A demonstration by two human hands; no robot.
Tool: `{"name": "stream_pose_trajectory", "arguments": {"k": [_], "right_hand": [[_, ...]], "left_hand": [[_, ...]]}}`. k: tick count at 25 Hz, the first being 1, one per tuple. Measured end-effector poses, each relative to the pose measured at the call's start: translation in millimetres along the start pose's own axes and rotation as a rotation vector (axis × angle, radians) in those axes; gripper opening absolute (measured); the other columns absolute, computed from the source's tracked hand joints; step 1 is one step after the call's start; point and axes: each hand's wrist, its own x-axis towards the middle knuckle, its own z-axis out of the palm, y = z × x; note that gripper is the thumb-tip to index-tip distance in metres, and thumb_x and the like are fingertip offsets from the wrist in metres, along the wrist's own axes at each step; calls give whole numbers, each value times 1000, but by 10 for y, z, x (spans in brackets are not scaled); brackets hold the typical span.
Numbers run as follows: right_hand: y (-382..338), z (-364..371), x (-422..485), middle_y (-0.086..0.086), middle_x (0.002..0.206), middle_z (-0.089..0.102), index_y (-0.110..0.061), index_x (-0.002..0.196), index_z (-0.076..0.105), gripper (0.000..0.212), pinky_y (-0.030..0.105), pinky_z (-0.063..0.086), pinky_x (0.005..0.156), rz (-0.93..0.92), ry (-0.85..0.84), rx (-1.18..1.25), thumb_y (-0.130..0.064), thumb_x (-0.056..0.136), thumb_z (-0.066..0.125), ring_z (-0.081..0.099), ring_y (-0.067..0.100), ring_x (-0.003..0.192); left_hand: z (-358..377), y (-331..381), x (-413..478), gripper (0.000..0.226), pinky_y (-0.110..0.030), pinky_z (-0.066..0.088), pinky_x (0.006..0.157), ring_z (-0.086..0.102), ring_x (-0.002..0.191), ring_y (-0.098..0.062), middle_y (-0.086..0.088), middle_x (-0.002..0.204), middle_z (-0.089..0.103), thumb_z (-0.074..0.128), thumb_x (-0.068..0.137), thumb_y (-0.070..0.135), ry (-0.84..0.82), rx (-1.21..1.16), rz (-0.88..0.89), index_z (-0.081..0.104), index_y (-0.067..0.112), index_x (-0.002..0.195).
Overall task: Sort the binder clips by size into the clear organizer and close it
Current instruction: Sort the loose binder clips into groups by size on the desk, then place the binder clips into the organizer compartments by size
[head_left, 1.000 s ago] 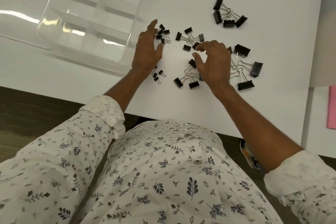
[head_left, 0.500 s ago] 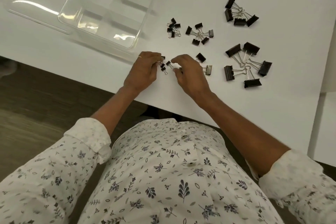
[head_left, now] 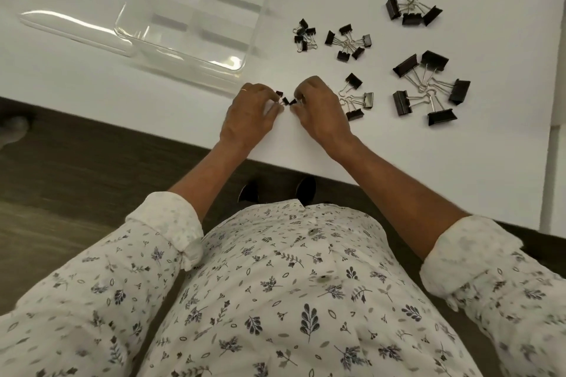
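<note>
My left hand (head_left: 249, 113) and my right hand (head_left: 320, 110) meet near the table's front edge, fingertips pinched on a few tiny black binder clips (head_left: 285, 100) between them. The clear organizer (head_left: 196, 0) lies open at the back left, its compartments looking empty and its lid (head_left: 73, 24) folded out to the left. Black clips lie in groups on the white table (head_left: 398, 162): a tiny group (head_left: 304, 35), a small group (head_left: 349, 42), three medium ones (head_left: 356, 96) beside my right hand, large ones (head_left: 428, 86) at the right, and another group (head_left: 409, 6) at the back right.
The table's front edge runs just below my wrists, with dark wood floor (head_left: 61, 162) beneath. A second white surface (head_left: 556, 177) adjoins at the far right. My patterned shirt fills the lower frame.
Both hands drew back from the clip piles toward the front edge and closed together on the tiny clips. The camera view has shifted, so the organizer sits further left.
</note>
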Motion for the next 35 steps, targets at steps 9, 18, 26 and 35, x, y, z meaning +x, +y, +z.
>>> {"name": "stream_pose_trajectory", "arguments": {"k": [9,18,26,35], "right_hand": [[-373,186,-104,7,110,59,-12,111,73,18,24,45,78,362,178,13,-17,96,65,56,12,88],[-469,316,-164,9,104,57,-10,100,62,10,34,50,73,454,207,-56,-3,93,62,56,19,85],[-588,173,-193,2,101,72,-15,115,65,29,25,56,79,838,350,707,-13,86,70,67,11,87],[-672,-178,-174,18,99,59,4,107,60,15,32,63,79,974,470,1700,10,98,51,66,25,89]], "left_hand": [[-128,-219,204,32,-28,47,96,52,121,-25,-11,127,55,63,99,24,-234,-116,220,67,16,130],[-126,-188,232,10,-34,52,84,56,99,-19,-8,107,61,65,96,14,-211,-195,107,65,10,106],[-207,-258,268,23,-27,45,80,58,100,-23,-10,107,64,61,93,5,-262,-205,162,68,10,114],[-220,-368,263,24,-31,57,87,66,91,-15,-4,102,74,71,89,9,-341,-374,176,76,13,111]]}}
